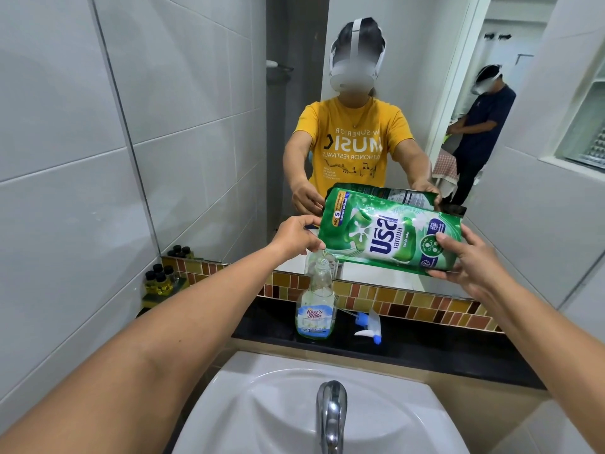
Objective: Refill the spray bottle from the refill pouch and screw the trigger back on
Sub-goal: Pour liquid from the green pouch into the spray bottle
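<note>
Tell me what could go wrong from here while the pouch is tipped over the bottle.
1. The neck of the spray bottle is narrow; liquid from the refill pouch may miss it and run onto the black counter.
2. Both the left hand and the right hand hold the pouch, so nothing steadies the bottle; a bump could tip it.

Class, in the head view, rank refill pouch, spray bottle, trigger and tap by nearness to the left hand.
1. Refill pouch: gripped by the left hand.
2. Spray bottle: just below the hand.
3. Trigger: on the counter, right of bottle.
4. Tap: over the sink, nearest camera.
</note>
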Motion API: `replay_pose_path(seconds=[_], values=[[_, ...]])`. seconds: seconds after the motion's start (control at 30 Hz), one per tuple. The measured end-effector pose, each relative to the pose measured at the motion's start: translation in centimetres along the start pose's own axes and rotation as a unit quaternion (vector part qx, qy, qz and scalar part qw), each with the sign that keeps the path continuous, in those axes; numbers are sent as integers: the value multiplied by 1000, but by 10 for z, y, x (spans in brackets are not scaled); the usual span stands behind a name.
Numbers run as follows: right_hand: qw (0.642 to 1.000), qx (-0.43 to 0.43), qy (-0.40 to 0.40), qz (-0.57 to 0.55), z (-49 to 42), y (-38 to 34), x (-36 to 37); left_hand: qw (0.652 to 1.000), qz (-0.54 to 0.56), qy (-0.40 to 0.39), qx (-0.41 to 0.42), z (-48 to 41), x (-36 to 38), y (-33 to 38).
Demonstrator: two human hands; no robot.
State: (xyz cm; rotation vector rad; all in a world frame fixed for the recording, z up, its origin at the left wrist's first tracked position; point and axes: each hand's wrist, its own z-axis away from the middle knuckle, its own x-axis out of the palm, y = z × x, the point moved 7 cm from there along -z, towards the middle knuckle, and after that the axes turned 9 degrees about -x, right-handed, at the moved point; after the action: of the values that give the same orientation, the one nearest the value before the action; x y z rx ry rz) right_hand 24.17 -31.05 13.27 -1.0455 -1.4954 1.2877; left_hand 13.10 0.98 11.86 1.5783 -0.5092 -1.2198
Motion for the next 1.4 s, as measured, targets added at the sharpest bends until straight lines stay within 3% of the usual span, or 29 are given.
replay_pose_path(seconds=[1.4], values=[[999,-9,-7,35,-12,-5,2,1000,23,10,0,3,-2,-5]])
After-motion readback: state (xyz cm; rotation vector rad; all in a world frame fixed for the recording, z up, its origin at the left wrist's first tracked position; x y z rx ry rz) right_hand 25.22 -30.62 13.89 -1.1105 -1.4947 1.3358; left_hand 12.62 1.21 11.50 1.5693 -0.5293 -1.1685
